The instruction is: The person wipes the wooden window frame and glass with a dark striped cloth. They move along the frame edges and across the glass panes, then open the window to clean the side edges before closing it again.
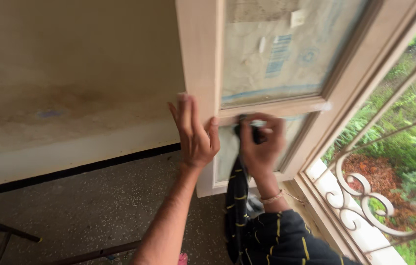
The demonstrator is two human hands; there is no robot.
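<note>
A light wooden window shutter (pixel 203 54) with glass panes covered in protective paper stands swung inward. My left hand (pixel 195 135) lies flat against the shutter's outer stile, fingers spread and pointing up. My right hand (pixel 262 145) is closed on a dark cloth (pixel 236 196) with yellow stripes, pressing it on the lower pane just under the middle crossbar. The cloth hangs down from the hand toward my dark striped sleeve (pixel 286 240).
A curled metal window grille (pixel 365 196) fills the opening at right, with green plants beyond. A stained cream wall (pixel 70 73) rises at left above a speckled floor (pixel 85 206). Dark metal bars (pixel 7 235) lie on the floor at the lower left.
</note>
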